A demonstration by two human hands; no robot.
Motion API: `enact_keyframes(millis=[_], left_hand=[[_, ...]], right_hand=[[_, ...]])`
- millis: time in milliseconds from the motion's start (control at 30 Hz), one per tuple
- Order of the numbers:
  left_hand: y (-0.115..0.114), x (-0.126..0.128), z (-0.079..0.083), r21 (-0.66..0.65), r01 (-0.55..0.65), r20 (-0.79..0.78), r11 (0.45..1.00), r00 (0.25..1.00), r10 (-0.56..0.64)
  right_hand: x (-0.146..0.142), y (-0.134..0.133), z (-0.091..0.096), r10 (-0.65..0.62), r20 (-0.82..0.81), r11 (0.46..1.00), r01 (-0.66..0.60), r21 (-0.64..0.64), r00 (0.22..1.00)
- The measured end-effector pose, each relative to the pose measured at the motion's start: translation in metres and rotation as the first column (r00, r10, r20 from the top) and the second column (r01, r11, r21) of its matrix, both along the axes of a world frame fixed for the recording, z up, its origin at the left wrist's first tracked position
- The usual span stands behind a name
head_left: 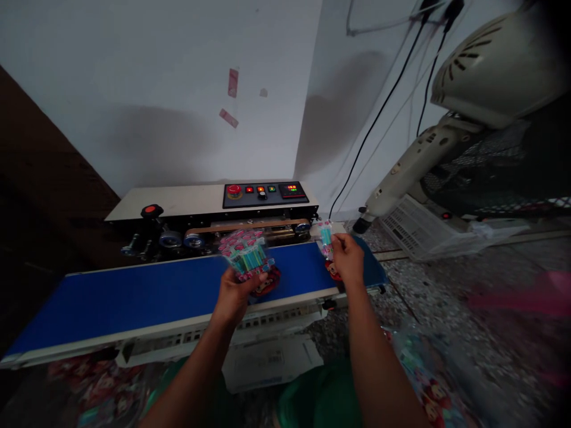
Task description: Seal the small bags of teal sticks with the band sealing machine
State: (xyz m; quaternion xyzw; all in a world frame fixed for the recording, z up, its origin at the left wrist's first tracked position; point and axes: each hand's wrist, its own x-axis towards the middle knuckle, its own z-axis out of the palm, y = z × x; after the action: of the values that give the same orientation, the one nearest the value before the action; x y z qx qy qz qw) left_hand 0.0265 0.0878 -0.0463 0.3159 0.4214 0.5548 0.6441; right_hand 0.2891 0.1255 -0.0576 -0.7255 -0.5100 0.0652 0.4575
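My left hand [234, 295] is closed around a fanned stack of clear plastic packets [246, 252], pink-patterned at the top with teal and green stripes below. A red cartoon figure [266, 283] shows at the lower end of that stack. Over the right part of the blue conveyor belt [147, 294], my right hand [349, 260] pinches the side of a single similar packet [326, 233]. A red cartoon face [332, 270] hangs at its lower end. Behind the belt stands a band sealing machine [187, 205]; the single packet is near its right end.
A control panel [267, 195] with a red stop button tops the machine. At right are a large fan [499, 65] and a white plastic crate [410, 229]. More bagged packets lie low at left [102, 386] and right [430, 380]. A black cable [379, 122] runs down the wall.
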Motion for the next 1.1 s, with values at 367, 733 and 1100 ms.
enact_keyframes(millis=[367, 733, 1100], left_hand=[[0.0, 0.002, 0.006, -0.008, 0.014, -0.011, 1.0, 1.0, -0.014], [-0.001, 0.007, 0.003, 0.089, 0.002, 0.003, 0.996, 1.0, -0.002], [-0.003, 0.01, 0.002, 0.081, 0.048, 0.056, 0.996, 0.997, -0.053]], right_hand=[[-0.031, 0.02, 0.007, 0.078, 0.271, 0.943, 0.017, -0.332, 0.96], [-0.104, -0.017, 0.034, 0.662, -0.444, 0.73, -0.652, 0.203, 0.603], [-0.108, -0.017, 0.028, 0.61, -0.551, 0.777, -0.568, 0.272, 0.57]])
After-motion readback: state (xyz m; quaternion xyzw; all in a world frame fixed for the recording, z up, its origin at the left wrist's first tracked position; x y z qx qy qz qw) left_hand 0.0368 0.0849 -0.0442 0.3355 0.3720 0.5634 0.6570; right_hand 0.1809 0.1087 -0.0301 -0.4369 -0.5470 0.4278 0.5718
